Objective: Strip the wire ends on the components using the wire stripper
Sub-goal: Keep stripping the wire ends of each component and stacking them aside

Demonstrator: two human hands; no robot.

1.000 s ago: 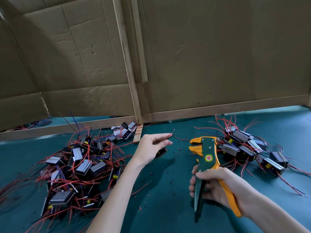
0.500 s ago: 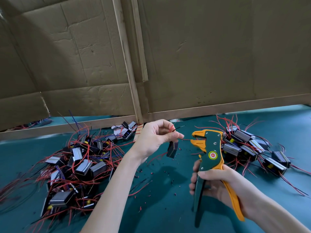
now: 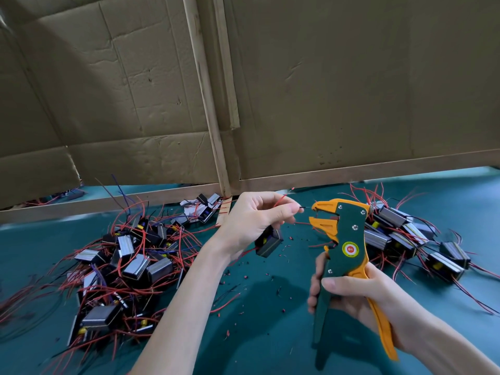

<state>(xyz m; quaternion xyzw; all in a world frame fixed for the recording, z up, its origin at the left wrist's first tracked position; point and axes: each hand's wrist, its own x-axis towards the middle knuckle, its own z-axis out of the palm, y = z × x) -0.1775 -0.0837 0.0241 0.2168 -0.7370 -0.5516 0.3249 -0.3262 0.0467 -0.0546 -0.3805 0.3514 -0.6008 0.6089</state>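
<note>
Teal counter point(image 3: 270, 336) across the whole lower view, matte, dotted with small red and black insulation scraps point(image 3: 271, 275) in the middle strip between the arms.

Left of centre: big heap of components point(image 3: 121, 262), grey metal-cased blocks with yellow bits, tangled in red leads plus a few blue and black. Right of centre: smaller heap of the same components point(image 3: 405, 234), leads fanned outward over the counter. Well apart, working gap between them.

Behind the counter: brown cardboard wall point(image 3: 351, 77), creased, made of several sheets, framed by pale wooden strips point(image 3: 205, 90), one running up the middle, others along the bottom edge. Narrow slot under the bottom strip, more teal surface and wires visible through it at far left.

Left hand point(image 3: 254, 220) raised over the gap, thumb and forefinger pinching a thin red wire point(image 3: 281, 202); dark wire tip pointed at the stripper's mouth, just short of it. Component point(image 3: 269, 243) hanging under that hand by its leads, off the counter.

Right hand point(image 3: 351, 296) clenched round both handles of the green and orange wire stripper point(image 3: 349, 239), tool held upright above the counter, head toward the left hand, orange jaws apart.
</note>
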